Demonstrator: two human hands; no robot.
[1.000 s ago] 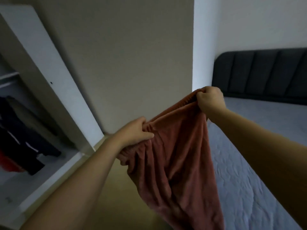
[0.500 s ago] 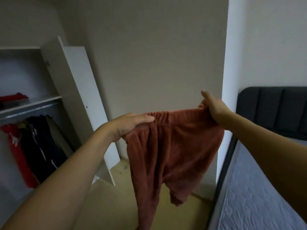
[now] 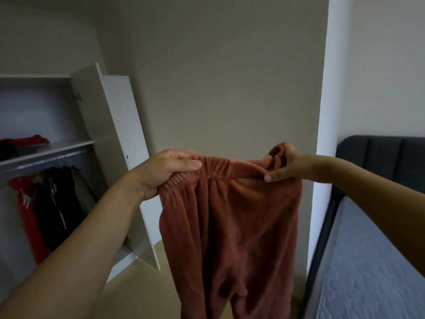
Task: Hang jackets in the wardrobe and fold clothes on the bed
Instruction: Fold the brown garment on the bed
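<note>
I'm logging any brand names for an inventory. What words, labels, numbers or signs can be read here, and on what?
None can be read.
Rust-red trousers, gripped at the waistband by the left hand and right hand: no tag or print shows.
Jackets hanging in the wardrobe: white marks only, too blurred to read.

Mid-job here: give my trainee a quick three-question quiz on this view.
1. True or false: the left hand and the right hand both grip the waistband of the rust-coloured trousers.
2. Where is the bed? A) left B) right C) behind the trousers
3. Fill in: jackets hang in the open ____.

Key: 1 true; 2 B; 3 wardrobe.
</note>
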